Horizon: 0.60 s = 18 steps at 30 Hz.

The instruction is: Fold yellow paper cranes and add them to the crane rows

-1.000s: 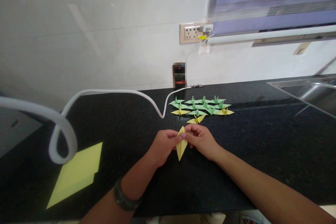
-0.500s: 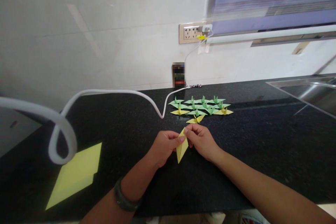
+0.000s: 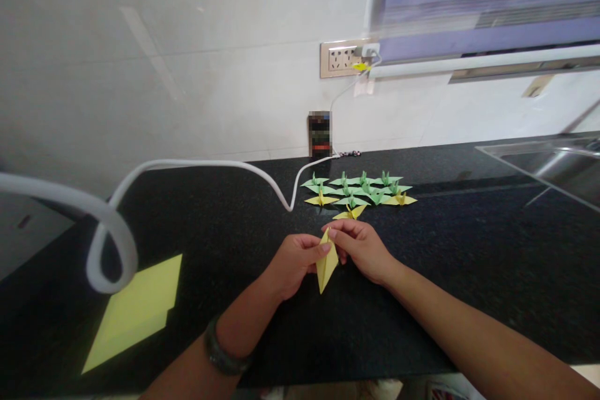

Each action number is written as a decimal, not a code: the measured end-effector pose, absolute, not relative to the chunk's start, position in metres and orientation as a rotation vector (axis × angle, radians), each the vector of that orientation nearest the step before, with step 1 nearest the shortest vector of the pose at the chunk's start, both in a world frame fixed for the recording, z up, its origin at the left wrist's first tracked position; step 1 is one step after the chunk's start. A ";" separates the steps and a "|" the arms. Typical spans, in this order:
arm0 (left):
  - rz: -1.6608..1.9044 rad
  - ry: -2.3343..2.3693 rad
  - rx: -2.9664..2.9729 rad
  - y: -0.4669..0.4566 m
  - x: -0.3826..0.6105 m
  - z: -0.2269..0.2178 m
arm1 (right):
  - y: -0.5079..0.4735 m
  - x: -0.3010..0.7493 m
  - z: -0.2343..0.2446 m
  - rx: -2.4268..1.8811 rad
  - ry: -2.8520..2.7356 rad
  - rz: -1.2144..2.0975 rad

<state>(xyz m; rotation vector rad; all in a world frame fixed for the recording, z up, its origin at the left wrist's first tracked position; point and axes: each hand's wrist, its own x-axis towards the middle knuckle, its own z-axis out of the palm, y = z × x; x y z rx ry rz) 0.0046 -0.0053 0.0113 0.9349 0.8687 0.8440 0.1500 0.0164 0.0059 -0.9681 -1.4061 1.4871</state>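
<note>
A yellow piece of folded origami paper (image 3: pixel 327 269), shaped like a narrow diamond, is held up between both hands above the dark counter. My left hand (image 3: pixel 296 265) pinches its left side, thumb across the front. At its upper tip, my right hand (image 3: pixel 360 249) grips the paper between thumb and fingers; part of the tip is covered. Just beyond the hands stand several folded paper cranes in rows, among them a green crane (image 3: pixel 352 201) and a yellow crane (image 3: pixel 350 213).
Yellow paper sheets (image 3: pixel 140 306) lie on the counter (image 3: pixel 225 219) at left, partly under a looping white cable (image 3: pixel 220 164). A phone-like device (image 3: pixel 320 134) leans against the wall below a socket (image 3: pixel 335 59). A metal sink (image 3: pixel 562 165) is at right.
The folded paper has turned slightly and shifted a touch to the right. Both hands keep hold of it in nearly the same place.
</note>
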 end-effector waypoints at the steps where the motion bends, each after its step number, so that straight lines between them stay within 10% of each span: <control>1: 0.837 0.869 0.934 -0.006 0.005 0.012 | 0.017 0.151 0.006 -0.971 -1.409 1.488; 18: 0.893 0.887 0.858 -0.003 0.005 0.010 | 0.019 0.155 0.005 -0.934 -1.574 1.368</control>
